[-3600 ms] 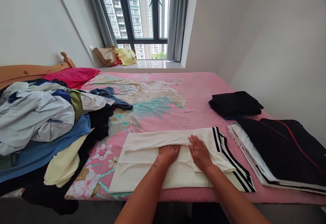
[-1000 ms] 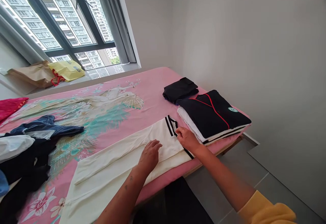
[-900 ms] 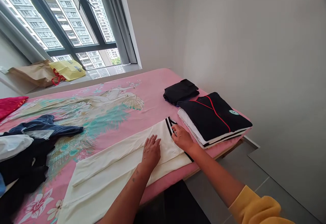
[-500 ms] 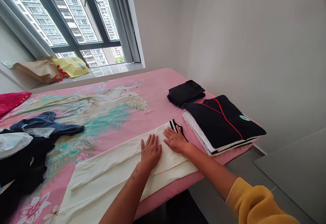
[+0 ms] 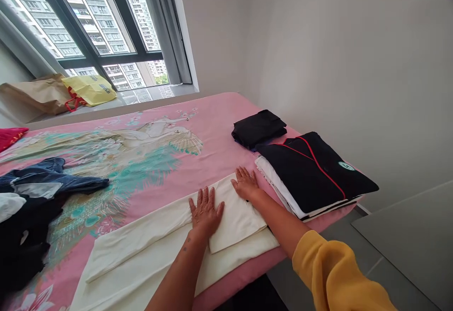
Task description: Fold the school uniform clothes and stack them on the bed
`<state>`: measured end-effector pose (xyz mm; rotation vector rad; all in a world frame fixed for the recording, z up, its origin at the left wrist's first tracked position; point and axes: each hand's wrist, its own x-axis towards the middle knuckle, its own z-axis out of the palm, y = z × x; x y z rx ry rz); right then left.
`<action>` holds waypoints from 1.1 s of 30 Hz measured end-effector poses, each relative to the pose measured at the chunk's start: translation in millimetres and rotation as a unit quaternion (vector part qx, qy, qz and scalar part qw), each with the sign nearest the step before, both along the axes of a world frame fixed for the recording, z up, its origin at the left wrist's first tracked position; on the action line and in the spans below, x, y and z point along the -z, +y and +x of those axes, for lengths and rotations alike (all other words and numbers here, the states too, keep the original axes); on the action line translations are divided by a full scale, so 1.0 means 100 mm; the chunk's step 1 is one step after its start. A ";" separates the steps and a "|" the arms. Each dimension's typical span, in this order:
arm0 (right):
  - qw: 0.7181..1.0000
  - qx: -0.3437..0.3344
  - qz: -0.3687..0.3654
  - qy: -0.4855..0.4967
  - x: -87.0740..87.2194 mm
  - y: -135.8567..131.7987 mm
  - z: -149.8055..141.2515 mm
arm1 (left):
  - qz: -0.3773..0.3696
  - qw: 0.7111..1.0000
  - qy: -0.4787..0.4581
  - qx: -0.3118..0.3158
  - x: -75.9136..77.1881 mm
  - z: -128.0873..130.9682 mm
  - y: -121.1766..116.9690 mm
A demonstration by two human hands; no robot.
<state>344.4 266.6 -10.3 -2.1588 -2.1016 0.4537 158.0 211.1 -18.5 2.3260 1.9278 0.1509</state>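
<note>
A cream-coloured garment (image 5: 141, 249) lies spread along the near edge of the bed, with a flap folded over at its right end. My left hand (image 5: 206, 211) rests flat on the middle of it, fingers apart. At the folded right end, my right hand (image 5: 245, 183) presses down with its fingers spread, close to the far corner. Just right of that hand sits a stack of folded clothes (image 5: 313, 174), topped by a black garment with red piping and a round pale badge. Behind the stack is a folded black garment (image 5: 259, 128).
The bed has a pink sheet (image 5: 219, 131) printed with birds and flowers. Jeans (image 5: 53, 175) and a heap of black clothing (image 5: 26, 240) lie at the left. A brown paper bag (image 5: 38, 94) and a yellow bag (image 5: 90, 89) stand on the window ledge. A wall rises at the right.
My right hand has shifted toward the far corner of the cream garment's right end. The black-and-white striped band there is now out of sight. The view has turned slightly right.
</note>
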 end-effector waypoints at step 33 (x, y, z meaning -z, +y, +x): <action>0.965 -0.233 0.088 -0.077 0.03 -1.26 -1.51 | 0.089 0.965 0.069 -0.238 0.11 -3.44 -2.10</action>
